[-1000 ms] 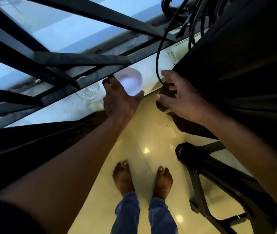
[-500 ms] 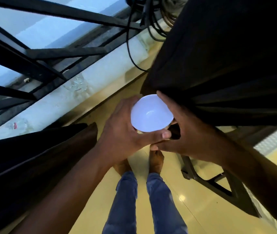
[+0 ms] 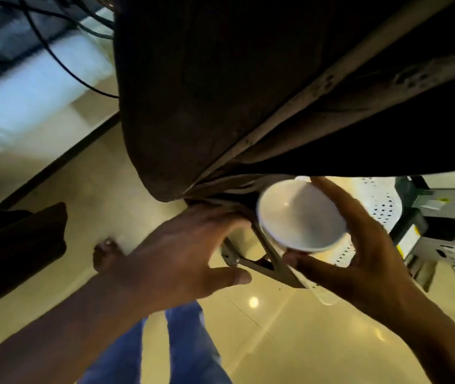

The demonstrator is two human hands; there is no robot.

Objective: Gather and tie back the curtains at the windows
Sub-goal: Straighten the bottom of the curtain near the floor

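Legs in blue trousers [image 3: 187,347] and one bare foot [image 3: 107,254] on the glossy cream floor [image 3: 290,342], nearest the lens. Left hand [image 3: 190,253], empty, fingers spread and reaching up under the bottom edge of the dark curtain [image 3: 220,92], fingertips touching the hem, thumb free below. Right hand [image 3: 359,261] gripping a small white bowl [image 3: 301,217] between thumb and fingers, rim tilted toward the camera, apparently carried clear so the fabric can be gathered unhindered. Behind both hands, a metal chair frame [image 3: 257,259] and perforated white seat [image 3: 381,206]. Farther off, the curtain hanging loose and untied beside the window sill [image 3: 40,87], black cables [image 3: 63,51] trailing across the glass; boxes [image 3: 442,217] at far right. Half a second earlier, both hands cupped round the bowl in front of the body; bowl since passed to the right alone, left released toward the cloth, view swung rightward away from the window bars.
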